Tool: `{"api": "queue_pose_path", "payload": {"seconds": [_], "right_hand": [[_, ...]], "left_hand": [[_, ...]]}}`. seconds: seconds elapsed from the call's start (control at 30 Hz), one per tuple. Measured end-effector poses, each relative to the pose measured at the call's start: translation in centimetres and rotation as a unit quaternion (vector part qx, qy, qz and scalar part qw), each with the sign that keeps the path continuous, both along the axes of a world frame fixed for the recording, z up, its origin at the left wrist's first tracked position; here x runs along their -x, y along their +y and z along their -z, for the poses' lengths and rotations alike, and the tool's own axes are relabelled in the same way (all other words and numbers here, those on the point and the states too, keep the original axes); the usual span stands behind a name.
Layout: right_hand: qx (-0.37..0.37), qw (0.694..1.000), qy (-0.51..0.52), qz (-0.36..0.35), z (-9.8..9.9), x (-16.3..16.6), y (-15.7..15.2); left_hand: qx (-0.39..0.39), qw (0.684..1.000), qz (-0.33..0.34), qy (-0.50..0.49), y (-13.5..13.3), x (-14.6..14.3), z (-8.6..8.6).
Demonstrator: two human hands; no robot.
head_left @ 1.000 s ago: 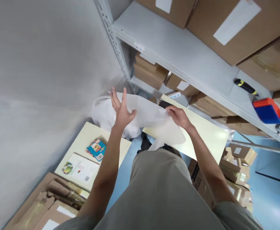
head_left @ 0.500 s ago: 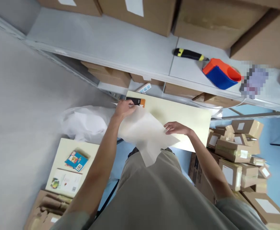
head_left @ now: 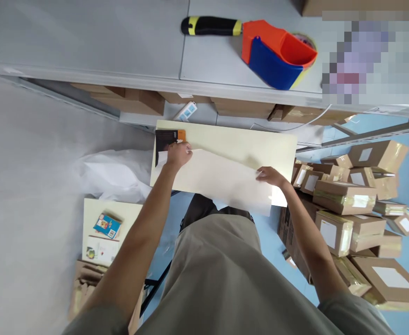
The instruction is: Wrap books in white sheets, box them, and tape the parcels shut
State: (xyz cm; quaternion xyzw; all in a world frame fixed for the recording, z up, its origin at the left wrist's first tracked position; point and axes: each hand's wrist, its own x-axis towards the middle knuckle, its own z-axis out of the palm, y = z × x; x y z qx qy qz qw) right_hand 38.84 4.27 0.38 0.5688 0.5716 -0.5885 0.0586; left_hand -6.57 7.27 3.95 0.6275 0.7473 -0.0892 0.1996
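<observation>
A thin white sheet [head_left: 221, 179], seemingly paper or foam wrap, is stretched between my two hands over the cream tabletop [head_left: 239, 139]. My left hand [head_left: 179, 154] pinches its upper left part, with fingers closed. At the upper right corner, my right hand [head_left: 270, 176] has its fingers closed on the sheet too. Under the sheet's left end and my left hand lies a black and orange book or flat box [head_left: 166, 137], partly covered. The sheet's lower edge hangs past the table's near side.
A grey shelf [head_left: 120, 42] beyond the table bears a black and yellow knife [head_left: 211, 26] and an orange and blue tape dispenser [head_left: 277, 56]. Cardboard boxes [head_left: 344, 197] are piled at right. White wrapping [head_left: 113, 172] and a side table [head_left: 131, 209] with booklets [head_left: 107, 225] stand left.
The sheet was crumpled and hanging toward my body; now it is spread wider and flatter. My right hand has moved outward to the right. My view has shifted, with the shelf nearer.
</observation>
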Motion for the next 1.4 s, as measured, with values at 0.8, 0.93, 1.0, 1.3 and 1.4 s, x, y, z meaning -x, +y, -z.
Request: {"api": "queue_pose_path", "payload": {"seconds": [0.8, 0.93, 1.0, 1.3, 1.4], "right_hand": [[-0.28, 0.946, -0.164, -0.033, 6.8, 21.3, -7.4], [-0.274, 0.943, -0.187, 0.02, 7.8, 22.7, -8.1], [-0.279, 0.94, -0.195, 0.033, 7.9, 22.9, -8.2], [-0.257, 0.923, -0.287, -0.02, 6.3, 24.0, -8.2], [-0.266, 0.916, -0.3, -0.016, 5.6, 25.0, -8.1]], "left_hand": [[-0.068, 0.995, -0.034, -0.065, -0.6, 2.7, 5.0], [-0.097, 0.989, -0.007, -0.113, -2.9, 2.2, 4.5], [-0.059, 0.98, 0.088, -0.171, -5.2, 1.9, 5.0], [0.018, 0.951, 0.211, -0.225, -10.6, 6.7, 10.2], [0.012, 0.942, 0.214, -0.26, -9.8, 8.2, 10.2]]}}
